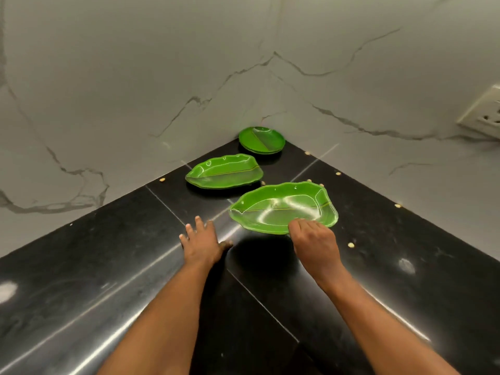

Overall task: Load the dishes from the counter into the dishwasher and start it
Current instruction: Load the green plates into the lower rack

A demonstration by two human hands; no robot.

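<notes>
Head view: nearest leaf plate [281, 207], long axis left to right, near rim apparently raised off the desk [108, 280], pinched by right hand [315, 243] fingers [300, 223]; left hand [201, 239] spread flat alongside.

two pale grey walls [135, 77] with dark veins meet in a far corner above a glossy black stone counter [81, 280]. a white wall socket [484, 109] sits on the right wall, and light streaks glare on the counter's near left.
</notes>
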